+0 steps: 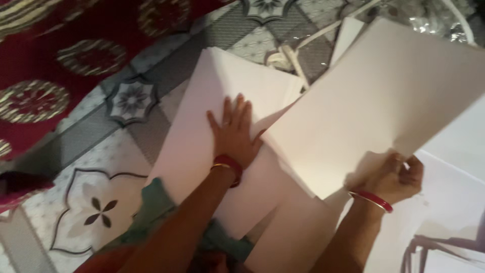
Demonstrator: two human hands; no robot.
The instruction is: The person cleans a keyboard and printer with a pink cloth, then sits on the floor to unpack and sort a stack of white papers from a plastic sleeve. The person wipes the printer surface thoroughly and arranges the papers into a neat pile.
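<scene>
Left hand (233,132) is pressing flat, fingers spread, on a folded white paper sheet (202,136); right hand (399,177) is pinching a lifted white paper sheet (384,96), judged mid-fold, needing lowering next.

Left hand (233,132) flat, right hand (399,177) pinched shut.

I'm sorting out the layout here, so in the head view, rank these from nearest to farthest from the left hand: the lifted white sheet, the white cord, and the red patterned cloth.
From the left hand, pressed flat on the paper stack:
1. Lifted white sheet, just to its right, gripped by the right hand.
2. White cord, beyond the fingertips, on the patterned floor.
3. Red patterned cloth, far off at upper left.
</scene>
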